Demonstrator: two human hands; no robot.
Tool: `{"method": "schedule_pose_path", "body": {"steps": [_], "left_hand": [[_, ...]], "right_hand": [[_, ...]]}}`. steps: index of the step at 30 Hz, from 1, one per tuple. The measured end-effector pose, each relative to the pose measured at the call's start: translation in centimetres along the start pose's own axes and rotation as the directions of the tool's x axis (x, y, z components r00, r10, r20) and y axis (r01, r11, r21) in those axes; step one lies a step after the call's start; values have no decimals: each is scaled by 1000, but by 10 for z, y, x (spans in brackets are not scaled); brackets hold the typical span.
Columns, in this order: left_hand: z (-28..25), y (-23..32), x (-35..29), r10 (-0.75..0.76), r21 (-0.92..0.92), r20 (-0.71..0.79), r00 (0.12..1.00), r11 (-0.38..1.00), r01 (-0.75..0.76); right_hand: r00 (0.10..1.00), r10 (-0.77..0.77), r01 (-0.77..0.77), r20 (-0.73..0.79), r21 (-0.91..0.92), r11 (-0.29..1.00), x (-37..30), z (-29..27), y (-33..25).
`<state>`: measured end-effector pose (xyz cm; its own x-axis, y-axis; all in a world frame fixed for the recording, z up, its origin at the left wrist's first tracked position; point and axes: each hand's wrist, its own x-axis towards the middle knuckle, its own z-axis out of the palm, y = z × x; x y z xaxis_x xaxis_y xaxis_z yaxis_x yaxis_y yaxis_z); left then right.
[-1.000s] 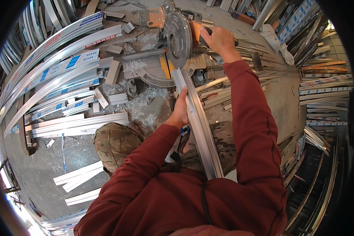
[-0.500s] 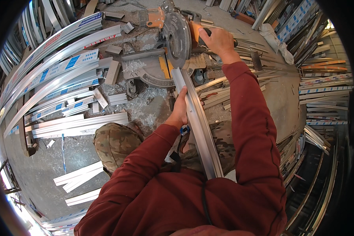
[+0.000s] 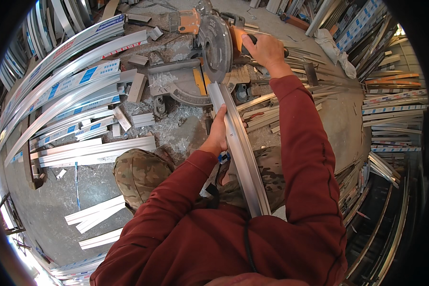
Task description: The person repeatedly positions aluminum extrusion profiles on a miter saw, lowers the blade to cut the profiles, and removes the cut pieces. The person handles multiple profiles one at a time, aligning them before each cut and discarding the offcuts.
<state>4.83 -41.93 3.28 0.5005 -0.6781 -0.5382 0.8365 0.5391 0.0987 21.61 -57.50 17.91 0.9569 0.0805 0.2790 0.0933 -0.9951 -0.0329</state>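
Note:
A silver metal profile (image 3: 242,152) slants from near my lap up to the miter saw. My left hand (image 3: 218,131) grips it from its left side, below its far end. That end lies by the front of the saw's round base (image 3: 181,88), next to a yellow insert (image 3: 199,81). My right hand (image 3: 268,52) is closed round the orange and black handle of the miter saw (image 3: 237,40). The saw's large round blade (image 3: 217,50) stands raised just beyond the profile's end. The fingertips of my left hand are partly hidden behind the profile.
Long film-wrapped profiles (image 3: 81,78) lie stacked at the left, with short offcuts (image 3: 137,88) beside the saw. Thin strips (image 3: 262,112) spread to its right. More profile stacks (image 3: 395,107) line the right side. Metal shavings (image 3: 174,126) litter the floor before the saw.

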Motion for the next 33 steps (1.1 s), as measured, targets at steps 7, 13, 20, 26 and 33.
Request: {"method": "schedule_pose_path", "body": {"steps": [7, 13, 20, 26, 33], "left_hand": [[-2, -2, 4, 0, -14, 1, 1000, 1000, 0], [-9, -3, 10, -18, -29, 37, 999, 999, 19], [-8, -5, 12, -1, -36, 5, 1000, 999, 1], [-10, -7, 20, 15, -16, 4, 1000, 1000, -14], [-8, -6, 23, 14, -34, 29, 999, 999, -13]], "right_hand": [[999, -1, -1, -43, -48, 999, 1, 6, 4], [1000, 3, -3, 3, 2, 1000, 1, 2, 1], [1000, -28, 28, -10, -26, 999, 12, 7, 9], [999, -32, 30, -41, -35, 999, 13, 8, 8], [997, -39, 38, -66, -13, 999, 13, 8, 9]]}}
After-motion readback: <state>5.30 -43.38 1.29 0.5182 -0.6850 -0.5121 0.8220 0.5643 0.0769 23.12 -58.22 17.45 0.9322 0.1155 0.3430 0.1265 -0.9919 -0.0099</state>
